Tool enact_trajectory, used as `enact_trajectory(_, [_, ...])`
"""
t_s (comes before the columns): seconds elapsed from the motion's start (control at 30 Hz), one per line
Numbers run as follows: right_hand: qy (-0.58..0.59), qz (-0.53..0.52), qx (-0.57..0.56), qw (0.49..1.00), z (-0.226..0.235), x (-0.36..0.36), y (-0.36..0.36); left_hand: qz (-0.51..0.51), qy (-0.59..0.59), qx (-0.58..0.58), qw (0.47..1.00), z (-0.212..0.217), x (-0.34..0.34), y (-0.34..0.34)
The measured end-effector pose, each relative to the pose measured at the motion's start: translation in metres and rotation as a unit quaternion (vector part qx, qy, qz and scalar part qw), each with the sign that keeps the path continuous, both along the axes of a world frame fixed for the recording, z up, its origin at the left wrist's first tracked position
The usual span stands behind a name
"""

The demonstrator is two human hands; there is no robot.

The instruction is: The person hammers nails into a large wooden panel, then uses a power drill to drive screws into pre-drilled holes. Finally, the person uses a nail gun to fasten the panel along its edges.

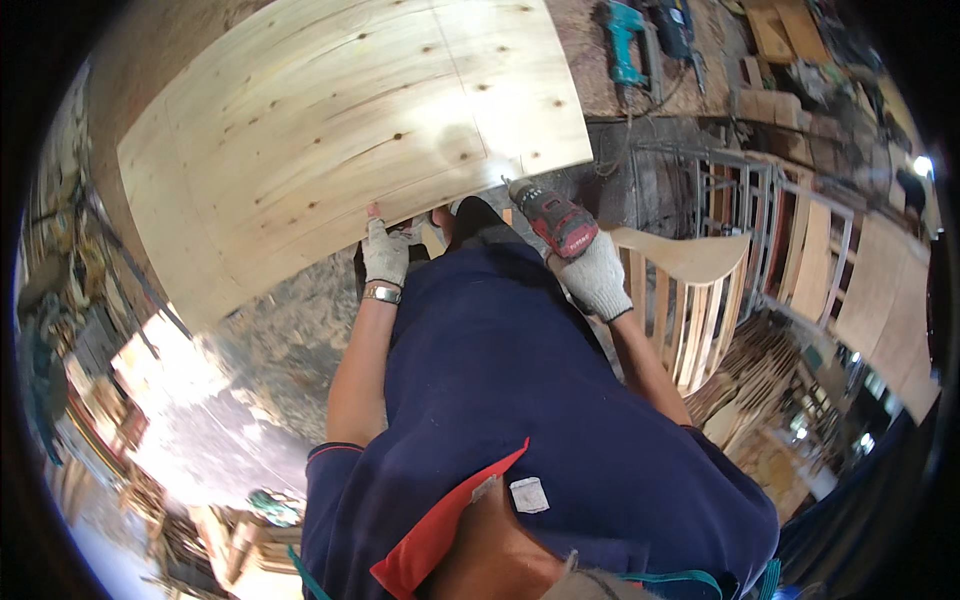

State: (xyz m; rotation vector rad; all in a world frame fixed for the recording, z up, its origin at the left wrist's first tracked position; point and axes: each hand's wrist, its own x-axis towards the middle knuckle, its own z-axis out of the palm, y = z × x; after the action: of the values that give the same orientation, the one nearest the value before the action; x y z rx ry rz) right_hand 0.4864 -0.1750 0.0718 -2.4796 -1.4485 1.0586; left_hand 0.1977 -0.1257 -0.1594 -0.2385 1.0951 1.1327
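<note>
A large pale plywood sheet with knots and faint pencil lines lies in front of me. At its near edge is my left hand, in a white knitted glove, with one bare fingertip on the top face. The other fingers fold around the edge and are partly hidden. My right hand, gloved as well, is closed around a red and black cordless drill. The drill's tip points at the near right part of the sheet, by a pencil line. Whether it touches the wood I cannot tell.
Beyond the sheet's right corner lie a teal power tool and a dark blue one, with a cable. To my right stand a curved slatted wooden frame and a metal rack with boards. Wood scraps are piled behind left.
</note>
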Motion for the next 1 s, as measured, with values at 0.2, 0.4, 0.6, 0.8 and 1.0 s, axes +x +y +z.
enact_trajectory(0.2, [0.020,0.059,-0.057,0.996,-0.011,0.007,0.015,-0.038,0.057,-0.140,0.988,0.017,-0.028,-0.026])
enact_trajectory(0.4, [-0.008,0.118,-0.100,0.988,-0.012,0.002,0.035,-0.347,0.225,-0.050,0.909,0.069,-0.025,0.025])
enact_trajectory(0.6, [-0.032,0.149,-0.061,0.986,-0.023,-0.003,0.043,-0.204,0.891,0.177,0.365,0.033,-0.061,0.214])
enact_trajectory(0.8, [-0.018,0.143,-0.143,0.979,-0.024,-0.003,0.054,-0.349,0.855,0.087,0.373,0.016,-0.057,0.230])
enact_trajectory(1.0, [-0.030,0.144,-0.152,0.977,-0.019,-0.008,0.058,-0.312,0.891,0.098,0.314,0.013,-0.057,0.232])
